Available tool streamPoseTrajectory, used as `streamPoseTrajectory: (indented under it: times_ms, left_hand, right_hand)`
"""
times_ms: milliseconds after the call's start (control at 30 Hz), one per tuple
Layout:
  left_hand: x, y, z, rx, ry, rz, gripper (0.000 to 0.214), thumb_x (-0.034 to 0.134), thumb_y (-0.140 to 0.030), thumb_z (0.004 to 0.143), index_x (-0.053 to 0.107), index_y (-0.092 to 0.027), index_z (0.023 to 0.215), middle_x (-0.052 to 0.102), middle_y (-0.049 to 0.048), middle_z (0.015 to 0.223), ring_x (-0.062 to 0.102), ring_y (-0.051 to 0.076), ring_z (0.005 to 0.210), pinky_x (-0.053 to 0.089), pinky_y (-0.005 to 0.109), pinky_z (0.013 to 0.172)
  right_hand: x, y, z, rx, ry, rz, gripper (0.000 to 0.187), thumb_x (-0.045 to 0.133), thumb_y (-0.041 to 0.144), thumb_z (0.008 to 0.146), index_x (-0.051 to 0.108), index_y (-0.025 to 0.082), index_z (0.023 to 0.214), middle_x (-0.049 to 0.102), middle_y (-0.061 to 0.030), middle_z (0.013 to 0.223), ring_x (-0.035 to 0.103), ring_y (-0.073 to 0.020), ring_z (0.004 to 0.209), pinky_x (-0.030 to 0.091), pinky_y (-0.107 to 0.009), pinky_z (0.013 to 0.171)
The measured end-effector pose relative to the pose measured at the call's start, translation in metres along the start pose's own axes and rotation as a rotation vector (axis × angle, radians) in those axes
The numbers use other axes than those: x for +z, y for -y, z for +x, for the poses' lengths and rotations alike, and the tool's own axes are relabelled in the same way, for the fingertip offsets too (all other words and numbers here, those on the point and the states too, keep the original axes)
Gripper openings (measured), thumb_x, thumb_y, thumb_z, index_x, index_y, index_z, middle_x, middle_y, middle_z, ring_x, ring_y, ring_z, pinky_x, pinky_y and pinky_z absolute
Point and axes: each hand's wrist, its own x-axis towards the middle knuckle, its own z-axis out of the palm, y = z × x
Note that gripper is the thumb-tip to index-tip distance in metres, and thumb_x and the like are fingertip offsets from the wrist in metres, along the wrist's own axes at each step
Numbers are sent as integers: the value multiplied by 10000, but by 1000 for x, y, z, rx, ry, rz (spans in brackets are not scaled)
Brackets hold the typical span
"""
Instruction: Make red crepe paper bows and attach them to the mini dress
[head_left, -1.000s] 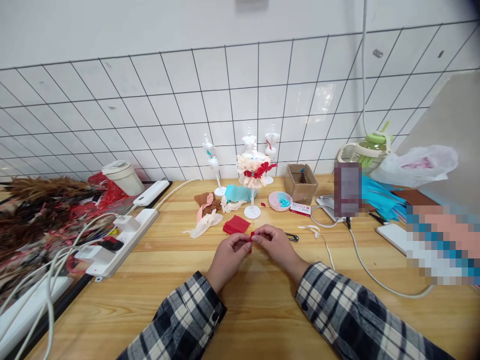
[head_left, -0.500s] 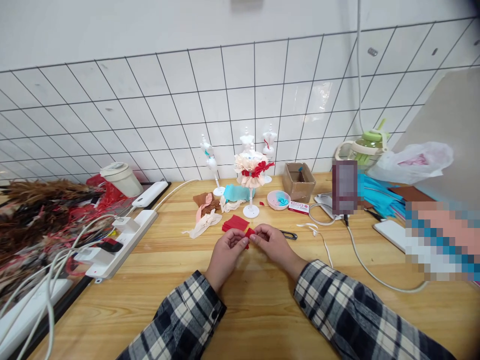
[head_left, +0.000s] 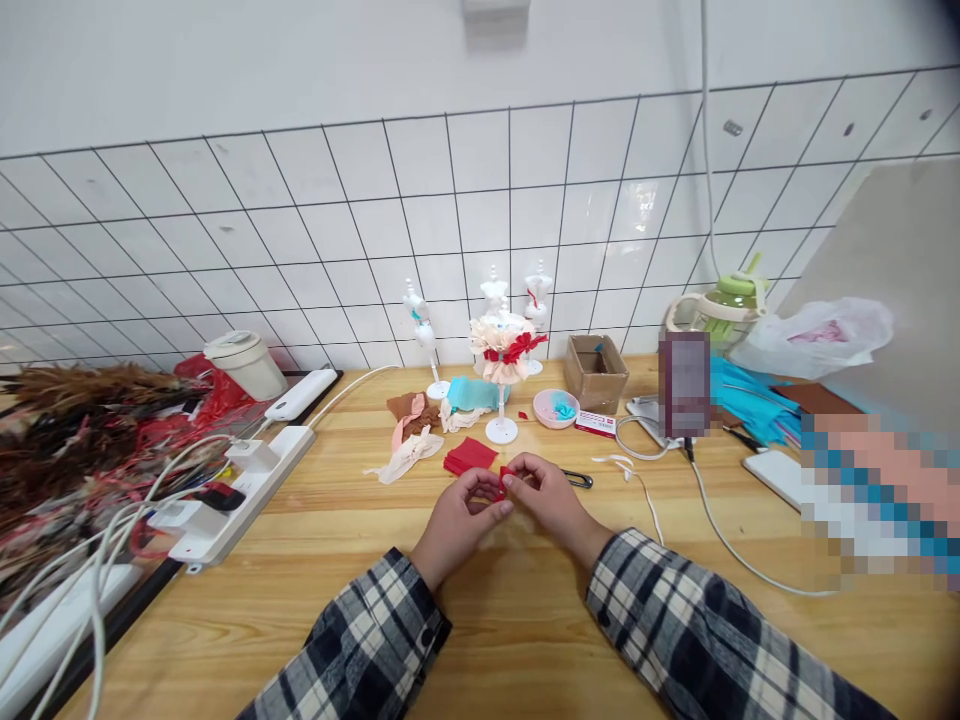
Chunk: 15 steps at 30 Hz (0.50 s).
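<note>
A small red strip [head_left: 503, 481] of thin, crepe-like material is pinched between my two hands, mostly covered by fingers. My right hand [head_left: 555, 505] grips it between thumb and fingertips. On its other side, my left hand [head_left: 459, 522] is curled with thumb and fingers closed round the strip's edge. Just beyond my left fingers lies a stack of red pieces [head_left: 469, 456]. Behind that stands a small white dress form [head_left: 502, 430] wearing a cream ruffled skirt [head_left: 491, 340] with a red ruffle [head_left: 516, 348]. By my right hand is a dark-handled tool [head_left: 577, 480], partly hidden.
More white mini dress forms [head_left: 425, 335] stand at the wall. Around them are cream scraps [head_left: 409, 458], a blue piece [head_left: 471, 394], a pink bowl [head_left: 555, 424] and a cardboard box [head_left: 596, 375]. A power strip [head_left: 244, 500] with cables lies left; a phone [head_left: 685, 385] stands right.
My fingers have shifted slightly around the red strip, and my left thumb now reaches farther right. The whole view has tilted up a little.
</note>
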Motion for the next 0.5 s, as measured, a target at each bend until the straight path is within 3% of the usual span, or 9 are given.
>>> streamPoseTrajectory:
  times_ms: [167,300,500]
  left_hand:
    - [0,-1,0,10,-64,7,271,671,-376,745,658,-159,906,687,70,892,624,186,824,499,300,757]
    - [-2,1,3,-36,-148,-70,249,740,-366,657,669,-157,774,690,33,753,623,169,698,506,285,685]
    - [-3,2,5,-42,-223,-115,232,729,-354,667,663,-159,774,694,13,742,620,143,687,497,263,685]
  right_hand:
    - [2,-2,-1,-48,31,-39,166,610,343,745,583,180,758,505,34,628,412,-96,534,336,-219,500]
    - [5,-3,-2,-41,26,-58,168,614,352,741,587,186,748,495,35,618,403,-100,531,322,-220,493]
    - [5,0,-3,1,32,-24,192,605,370,740,582,179,750,510,25,622,444,-120,573,353,-234,530]
